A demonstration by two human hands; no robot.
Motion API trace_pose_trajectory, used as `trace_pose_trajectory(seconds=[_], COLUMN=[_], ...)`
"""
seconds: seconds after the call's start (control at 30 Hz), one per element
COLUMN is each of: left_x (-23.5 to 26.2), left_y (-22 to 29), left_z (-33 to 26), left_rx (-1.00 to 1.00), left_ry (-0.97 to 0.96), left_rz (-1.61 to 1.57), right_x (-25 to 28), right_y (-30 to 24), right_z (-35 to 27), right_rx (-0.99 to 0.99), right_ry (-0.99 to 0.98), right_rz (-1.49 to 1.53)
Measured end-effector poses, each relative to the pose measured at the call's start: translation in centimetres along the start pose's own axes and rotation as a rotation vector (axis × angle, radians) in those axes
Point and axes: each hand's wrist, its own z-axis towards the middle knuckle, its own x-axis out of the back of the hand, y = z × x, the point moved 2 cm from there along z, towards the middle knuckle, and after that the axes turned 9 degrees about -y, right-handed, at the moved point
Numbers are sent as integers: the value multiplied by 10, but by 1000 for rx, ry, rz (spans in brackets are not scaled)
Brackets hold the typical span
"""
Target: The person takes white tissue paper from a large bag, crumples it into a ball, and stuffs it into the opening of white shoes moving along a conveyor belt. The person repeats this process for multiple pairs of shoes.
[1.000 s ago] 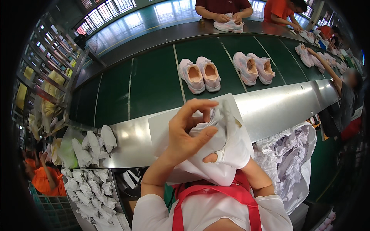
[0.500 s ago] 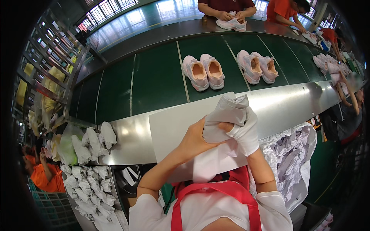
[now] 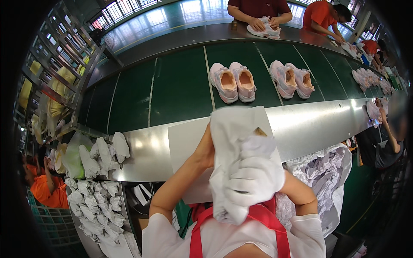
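Note:
In front of my chest I hold a long white paper bundle point(image 3: 226, 146), upright and smooth on its left side. My left hand point(image 3: 208, 148) is bare and grips the bundle's left edge; its fingers are hidden behind the paper. My right hand point(image 3: 254, 176), in a white glove and blurred by motion, is closed over the bundle's right side. A small brown corner of something point(image 3: 260, 132) shows above the glove; I cannot make out what it is. Below the bundle lies a pale board point(image 3: 185, 146). Beyond it, two pairs of pale pink sneakers point(image 3: 232, 86) stand on a green conveyor belt point(image 3: 176, 90).
White stuffed paper forms point(image 3: 97, 206) fill a bin at lower left, with several more point(image 3: 120, 146) on the metal ledge point(image 3: 146, 152). A white sack point(image 3: 340, 180) of crumpled paper stands at right. Metal racks point(image 3: 64, 86) rise at left. Co-workers point(image 3: 258, 10) handle shoes across the belt.
The bundle now reaches lower, toward my chest, and looks longer and flatter. My right hand has moved left and down across it. The whole view has shifted slightly.

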Motion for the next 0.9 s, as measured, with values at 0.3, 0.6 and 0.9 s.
trace_pose_trajectory(seconds=[0.3,0.6,0.9], left_x=[4,-27,-39], left_y=[6,5,30], left_z=[13,-8,-10], left_rx=[-271,-456,-581], left_ry=[-97,11,106], left_rz=[1104,997,1295], right_x=[-28,-43,-48], right_y=[25,33,45], right_z=[-24,-34,-28], right_rx=[-537,-1198,-1188], right_ry=[206,532,238], right_rz=[354,994,118])
